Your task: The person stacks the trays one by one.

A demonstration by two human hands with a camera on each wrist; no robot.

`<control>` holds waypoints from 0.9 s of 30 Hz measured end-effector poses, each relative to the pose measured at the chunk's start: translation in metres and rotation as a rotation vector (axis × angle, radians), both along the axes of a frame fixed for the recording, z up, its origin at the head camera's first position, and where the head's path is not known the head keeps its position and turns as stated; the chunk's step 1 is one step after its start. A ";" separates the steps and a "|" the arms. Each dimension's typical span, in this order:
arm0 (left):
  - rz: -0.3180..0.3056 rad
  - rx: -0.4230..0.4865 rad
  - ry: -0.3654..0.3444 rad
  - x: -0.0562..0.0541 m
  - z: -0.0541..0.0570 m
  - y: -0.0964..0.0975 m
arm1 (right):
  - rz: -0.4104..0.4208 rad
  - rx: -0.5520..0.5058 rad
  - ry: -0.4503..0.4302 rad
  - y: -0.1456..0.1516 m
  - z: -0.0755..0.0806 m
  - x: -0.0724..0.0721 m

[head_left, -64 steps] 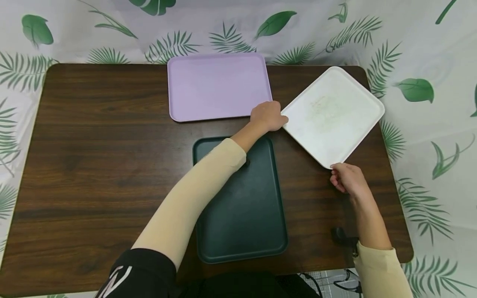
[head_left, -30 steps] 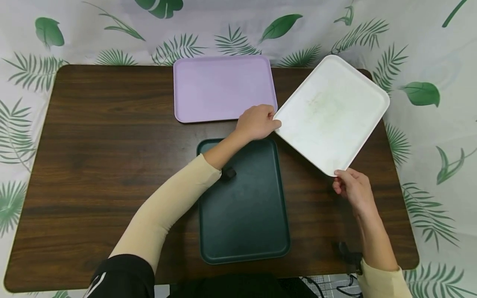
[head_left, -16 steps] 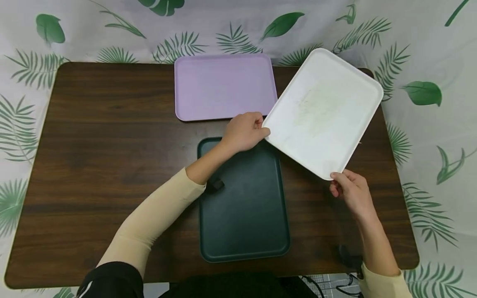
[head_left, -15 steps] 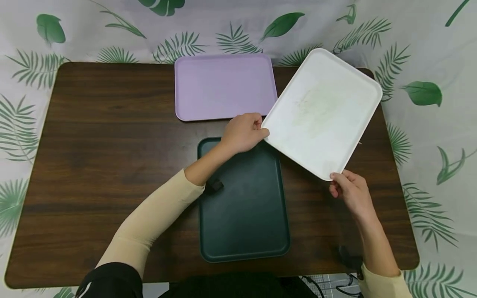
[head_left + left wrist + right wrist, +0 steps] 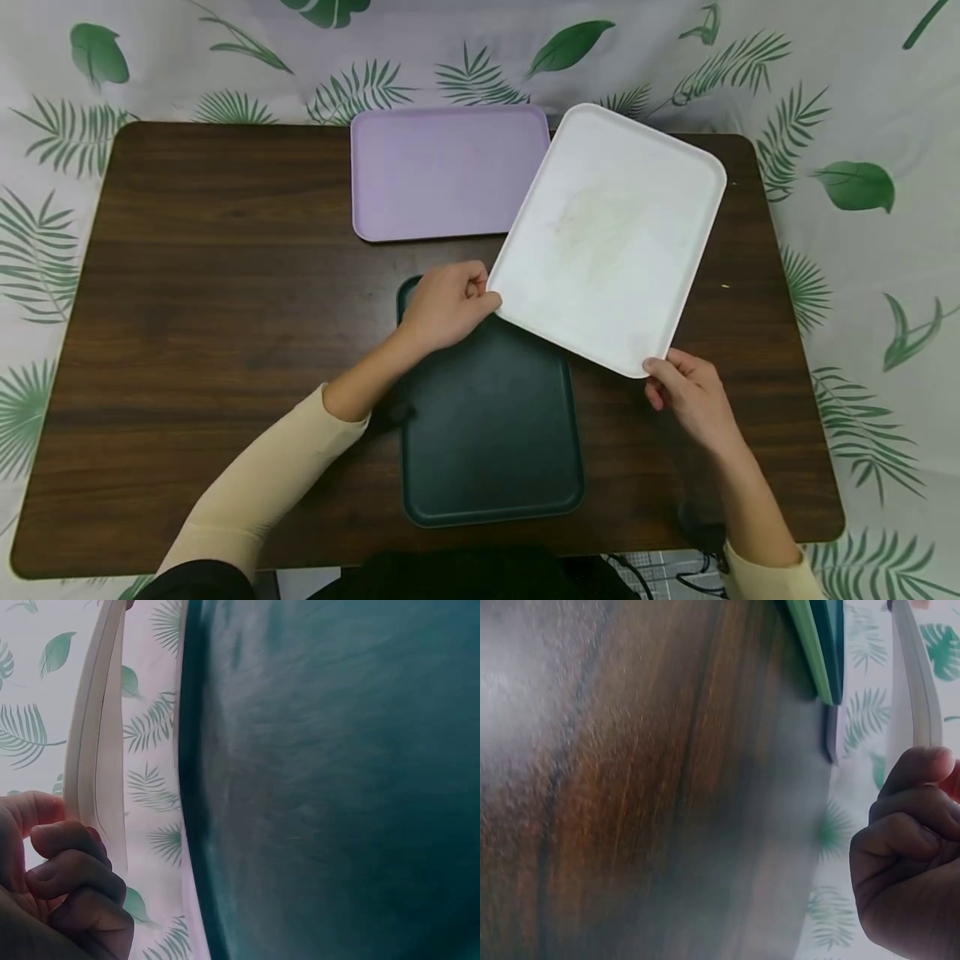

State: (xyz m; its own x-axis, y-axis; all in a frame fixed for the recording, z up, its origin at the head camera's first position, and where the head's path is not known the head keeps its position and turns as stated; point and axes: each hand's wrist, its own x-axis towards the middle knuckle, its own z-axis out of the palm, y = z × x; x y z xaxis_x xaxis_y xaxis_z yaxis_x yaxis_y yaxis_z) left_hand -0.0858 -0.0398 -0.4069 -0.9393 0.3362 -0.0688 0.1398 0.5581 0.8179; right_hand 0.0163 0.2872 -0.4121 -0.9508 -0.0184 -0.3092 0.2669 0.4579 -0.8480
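Note:
A white rectangular tray (image 5: 600,242) with a faint stain in its middle is held up off the table, set at a slant. My left hand (image 5: 450,304) pinches its near left corner between thumb and curled fingers. At the near right corner, my right hand (image 5: 690,396) grips the rim, thumb on top. In the left wrist view the tray (image 5: 94,727) shows edge-on above the fingers of the left hand (image 5: 67,877). The right wrist view also has it edge-on, over the right hand (image 5: 907,855). Beneath its near left part lies a dark green tray (image 5: 491,433).
A purple tray (image 5: 442,175) lies at the back of the brown wooden table (image 5: 225,333), its right end overlapped by the white tray in the head view. Leaf-patterned cloth (image 5: 862,275) surrounds the table. Black cables (image 5: 630,575) show below the front edge.
Both hands have lifted the white tray from the right side of the table and carried it left and nearer. It has turned somewhat and now overlaps the purple and green trays.

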 end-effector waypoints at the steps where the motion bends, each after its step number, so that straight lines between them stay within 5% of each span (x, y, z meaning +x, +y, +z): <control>1: 0.004 -0.002 0.001 0.003 -0.002 -0.002 | 0.009 -0.004 0.002 -0.001 0.000 0.001; 8: 0.031 0.000 0.007 0.020 -0.010 -0.018 | 0.071 -0.047 0.009 -0.008 -0.003 0.006; 27: 0.008 0.080 -0.092 0.064 -0.006 -0.053 | 0.184 -0.089 0.009 -0.018 -0.004 0.017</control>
State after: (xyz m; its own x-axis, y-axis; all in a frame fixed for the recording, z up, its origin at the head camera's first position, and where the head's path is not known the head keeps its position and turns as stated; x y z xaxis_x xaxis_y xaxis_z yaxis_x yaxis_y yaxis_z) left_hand -0.0218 -0.0925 -0.4134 -0.9329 0.3364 -0.1283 0.0575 0.4909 0.8693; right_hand 0.0337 0.2696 -0.4157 -0.9314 -0.2191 -0.2905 0.1781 0.4218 -0.8890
